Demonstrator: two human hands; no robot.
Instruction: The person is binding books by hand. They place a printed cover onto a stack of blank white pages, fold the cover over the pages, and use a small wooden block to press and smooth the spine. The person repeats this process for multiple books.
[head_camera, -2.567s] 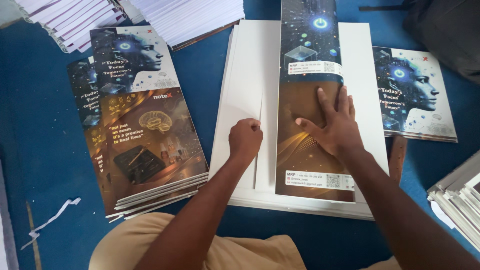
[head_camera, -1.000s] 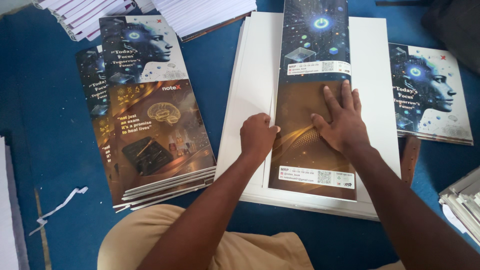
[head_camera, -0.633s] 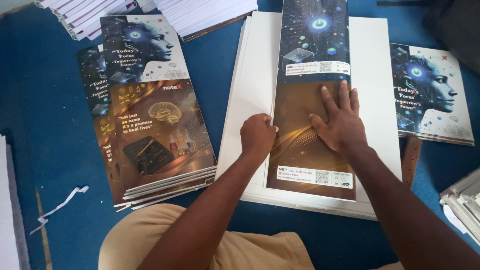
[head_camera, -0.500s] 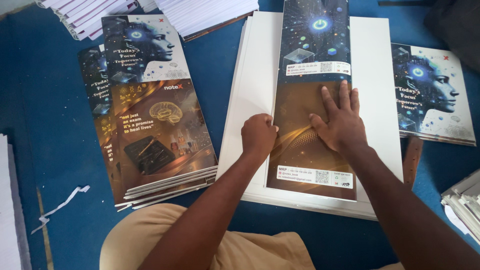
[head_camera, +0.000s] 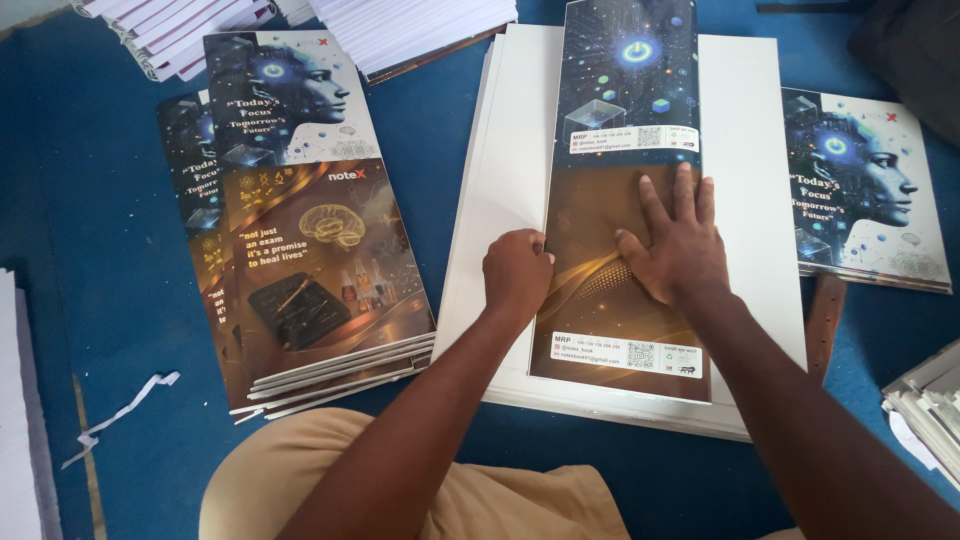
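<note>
Blue floor (head_camera: 90, 250) fills the frame; everything lies flat on it, within arm's reach of where I sit.

White board stack (head_camera: 760, 180), centre to upper right: biggest item, serves as my flat work base. Edges squared up, so whatever sits on top stays level.

Printed cover sheet (head_camera: 625, 110), centre, lying lengthwise on the boards: dark blue top half, brown-gold bottom half. Its left long edge runs down the stack's middle, leaving bare white on both sides.

Cover pile (head_camera: 310, 250), left of frame: same kind of prints, fanned slightly at the bottom edge, likely so single sheets can be picked off easily.

Single cover (head_camera: 865, 190), right edge, flat on the floor, partly under the board stack's side.

White paper stacks (head_camera: 400, 25), top of frame, and another (head_camera: 930, 410) at lower right; edges only, parked out of the way.

My right hand (head_camera: 675, 245): open, fingers spread, palm flat on the sheet's brown half. Looks like a hold-down, so the sheet can't shift.

My left hand (head_camera: 515, 275): curled into a loose fist, knuckles up, sitting right on the sheet's left edge. Fingertips are tucked under, so I can't tell if they pinch the edge or just press along it.

Paper scrap (head_camera: 120, 415), lower left: thin white strip, loose on the floor, well apart from the work.
</note>
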